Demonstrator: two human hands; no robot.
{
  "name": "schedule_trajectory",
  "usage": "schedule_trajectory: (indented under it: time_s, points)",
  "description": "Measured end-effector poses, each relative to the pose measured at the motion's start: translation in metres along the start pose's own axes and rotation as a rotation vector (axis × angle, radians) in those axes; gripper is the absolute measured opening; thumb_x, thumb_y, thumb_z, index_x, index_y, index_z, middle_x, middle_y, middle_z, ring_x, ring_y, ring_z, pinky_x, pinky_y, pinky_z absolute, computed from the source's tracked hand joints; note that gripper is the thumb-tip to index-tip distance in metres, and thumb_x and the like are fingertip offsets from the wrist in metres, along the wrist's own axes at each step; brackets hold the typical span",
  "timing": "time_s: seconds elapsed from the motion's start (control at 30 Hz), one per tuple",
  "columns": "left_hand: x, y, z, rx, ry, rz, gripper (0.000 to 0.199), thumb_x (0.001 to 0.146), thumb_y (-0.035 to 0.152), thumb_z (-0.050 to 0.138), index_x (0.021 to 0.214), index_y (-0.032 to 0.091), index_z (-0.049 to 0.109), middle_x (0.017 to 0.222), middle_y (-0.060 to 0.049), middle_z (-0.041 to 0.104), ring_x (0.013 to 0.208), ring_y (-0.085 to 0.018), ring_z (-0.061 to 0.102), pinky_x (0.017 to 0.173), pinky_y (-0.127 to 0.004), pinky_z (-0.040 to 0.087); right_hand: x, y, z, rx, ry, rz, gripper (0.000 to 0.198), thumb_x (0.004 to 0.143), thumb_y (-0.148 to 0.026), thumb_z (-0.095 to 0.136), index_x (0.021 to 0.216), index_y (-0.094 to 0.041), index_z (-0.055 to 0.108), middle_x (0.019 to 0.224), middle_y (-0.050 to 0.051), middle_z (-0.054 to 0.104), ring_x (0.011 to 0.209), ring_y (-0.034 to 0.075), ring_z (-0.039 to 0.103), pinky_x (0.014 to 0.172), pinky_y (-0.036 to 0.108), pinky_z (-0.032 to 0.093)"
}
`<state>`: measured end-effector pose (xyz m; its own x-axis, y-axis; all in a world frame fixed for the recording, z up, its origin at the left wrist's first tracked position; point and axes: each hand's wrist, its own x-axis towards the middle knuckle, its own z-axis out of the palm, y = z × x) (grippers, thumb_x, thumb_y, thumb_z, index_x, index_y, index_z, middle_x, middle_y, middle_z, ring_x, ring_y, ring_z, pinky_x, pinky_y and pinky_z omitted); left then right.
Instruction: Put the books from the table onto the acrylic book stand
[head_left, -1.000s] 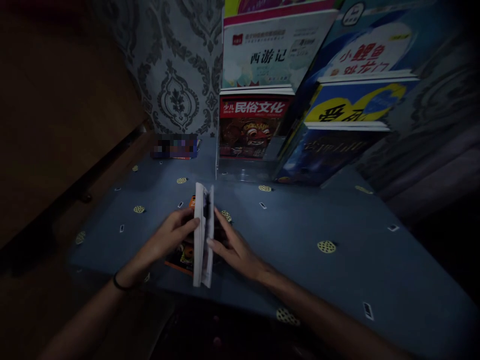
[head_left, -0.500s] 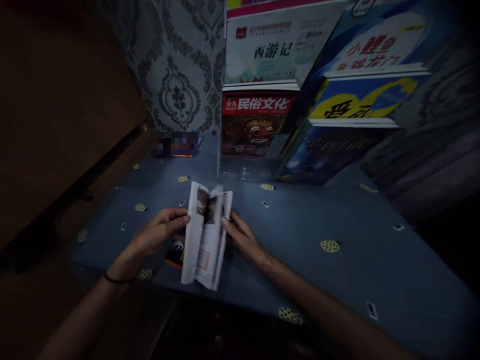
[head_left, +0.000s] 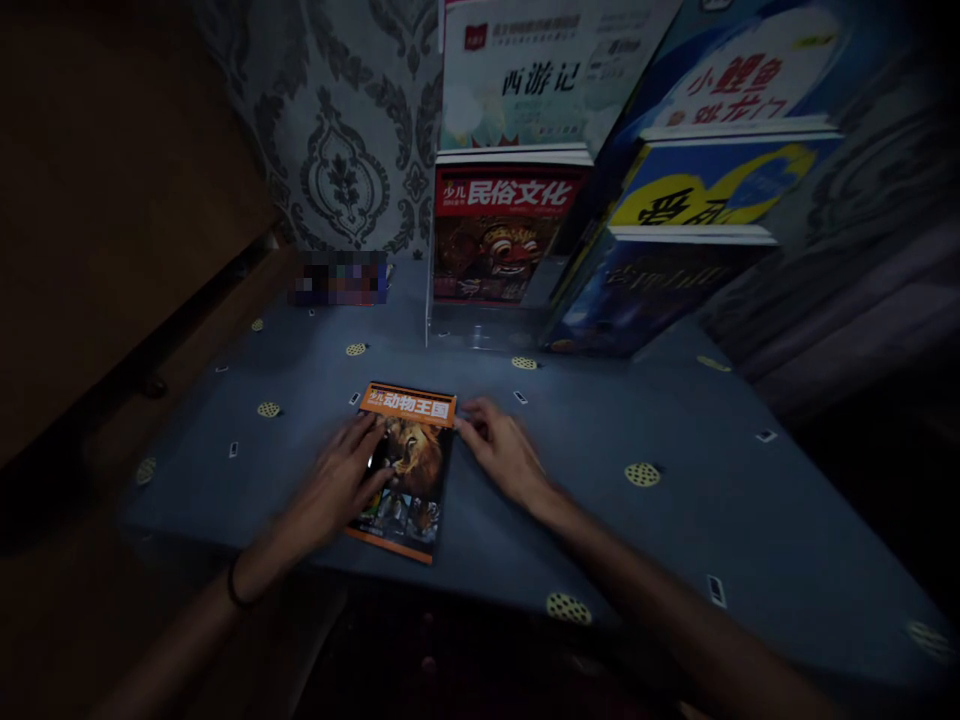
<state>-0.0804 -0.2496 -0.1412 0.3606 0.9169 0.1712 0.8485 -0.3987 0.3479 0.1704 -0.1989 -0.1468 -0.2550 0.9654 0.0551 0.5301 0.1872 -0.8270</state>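
Observation:
A closed book [head_left: 416,465] with an orange-edged cover and a lion picture lies flat on the patterned blue-grey tablecloth [head_left: 570,470]. Across the left side of its cover rests my left hand [head_left: 337,485], fingers spread and palm down, hiding part of the picture. My right hand [head_left: 504,455] is beside the book's upper right edge, with its fingers loosely curled and apart. The thumb tip is at the edge; whether it touches the book I cannot tell.
Behind the book, a clear stand [head_left: 480,330] holds several upright books, among them a red-topped one [head_left: 510,230] and a dark blue one [head_left: 652,290]. A blurred-out item [head_left: 341,278] lies by the wall. A wooden cabinet [head_left: 127,200] stands at left.
The book was held open with pages fanned between both hands. Now it is closed and lying cover up; my left hand has flattened onto it and my right hand has let go of the pages.

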Motion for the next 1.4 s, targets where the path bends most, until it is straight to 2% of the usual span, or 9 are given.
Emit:
schedule_trajectory:
  time_s: [0.07, 0.13, 0.3, 0.53, 0.63, 0.7, 0.8, 0.93, 1.4]
  points:
    - [-0.004, -0.003, 0.009, 0.070, 0.033, 0.031, 0.049, 0.100, 0.041, 0.047, 0.141, 0.015, 0.048, 0.151, -0.019, 0.049, 0.142, -0.032, 0.045, 0.113, -0.055, 0.043, -0.003, -0.004, -0.006, -0.268, 0.062, -0.111, 0.027, 0.099, -0.031, 0.045, 0.115, -0.020, 0.063, 0.092, 0.008, 0.069, 0.079, 0.021, 0.065, 0.071, 0.033, 0.050]
    - [-0.006, -0.004, 0.015, 0.108, 0.063, 0.050, 0.049, 0.101, 0.040, 0.046, 0.142, 0.016, 0.046, 0.151, -0.019, 0.049, 0.143, -0.032, 0.043, 0.113, -0.055, 0.043, -0.006, -0.010, -0.006, -0.460, -0.012, -0.156, 0.033, 0.100, -0.024, 0.039, 0.125, -0.021, 0.061, 0.107, 0.011, 0.067, 0.087, 0.022, 0.064, 0.074, 0.033, 0.048]
    - [-0.007, -0.005, 0.020, 0.176, 0.083, 0.071, 0.050, 0.102, 0.042, 0.042, 0.142, 0.011, 0.046, 0.152, -0.021, 0.047, 0.144, -0.033, 0.042, 0.113, -0.054, 0.043, -0.003, -0.017, 0.000, -0.750, -0.111, -0.056, 0.041, 0.102, -0.019, 0.035, 0.137, -0.027, 0.055, 0.114, 0.012, 0.061, 0.101, 0.026, 0.058, 0.074, 0.033, 0.044]
    - [-0.005, -0.001, 0.015, 0.242, 0.071, 0.089, 0.049, 0.101, 0.038, 0.047, 0.138, 0.007, 0.050, 0.149, -0.022, 0.050, 0.141, -0.036, 0.045, 0.112, -0.055, 0.044, 0.007, -0.011, -0.006, -0.753, -0.104, -0.042, 0.042, 0.102, -0.018, 0.034, 0.136, -0.027, 0.057, 0.112, 0.012, 0.059, 0.101, 0.026, 0.057, 0.074, 0.034, 0.042]
    - [-0.009, 0.007, 0.012, 0.221, 0.019, 0.124, 0.043, 0.101, 0.028, 0.046, 0.140, 0.013, 0.051, 0.150, -0.021, 0.050, 0.143, -0.035, 0.042, 0.113, -0.060, 0.039, 0.007, -0.010, -0.004, -0.733, -0.098, -0.046, 0.042, 0.101, -0.018, 0.034, 0.136, -0.026, 0.057, 0.115, 0.013, 0.059, 0.104, 0.027, 0.056, 0.076, 0.035, 0.042]
    - [-0.018, 0.015, 0.009, 0.164, -0.047, 0.227, 0.042, 0.099, 0.018, 0.044, 0.141, 0.020, 0.053, 0.151, -0.017, 0.049, 0.145, -0.032, 0.042, 0.114, -0.060, 0.039, 0.006, -0.008, -0.002, -0.732, -0.085, -0.057, 0.043, 0.101, -0.018, 0.033, 0.136, -0.026, 0.057, 0.118, 0.013, 0.058, 0.107, 0.028, 0.055, 0.077, 0.036, 0.042]
    - [-0.037, 0.026, 0.004, 0.052, -0.156, 0.382, 0.054, 0.095, 0.007, 0.045, 0.144, 0.028, 0.050, 0.156, -0.012, 0.045, 0.146, -0.027, 0.040, 0.117, -0.056, 0.037, 0.006, -0.006, -0.001, -0.732, -0.070, -0.072, 0.045, 0.101, -0.019, 0.032, 0.140, -0.024, 0.054, 0.119, 0.014, 0.058, 0.108, 0.029, 0.053, 0.079, 0.036, 0.043]
    - [-0.057, 0.034, -0.003, 0.020, -0.259, 0.408, 0.069, 0.087, 0.000, 0.050, 0.148, 0.031, 0.044, 0.160, -0.009, 0.038, 0.151, -0.028, 0.031, 0.120, -0.059, 0.030, 0.005, -0.005, 0.000, -0.730, -0.071, -0.080, 0.046, 0.101, -0.019, 0.032, 0.141, -0.025, 0.054, 0.119, 0.014, 0.058, 0.108, 0.029, 0.053, 0.081, 0.038, 0.043]
    - [-0.047, 0.038, -0.003, 0.121, -0.198, 0.396, 0.043, 0.098, 0.029, 0.058, 0.141, 0.031, 0.054, 0.151, -0.010, 0.052, 0.143, -0.030, 0.044, 0.116, -0.057, 0.037, 0.000, -0.009, 0.001, -0.750, -0.042, -0.080, 0.046, 0.101, -0.019, 0.032, 0.142, -0.027, 0.053, 0.119, 0.014, 0.058, 0.109, 0.029, 0.052, 0.082, 0.038, 0.045]
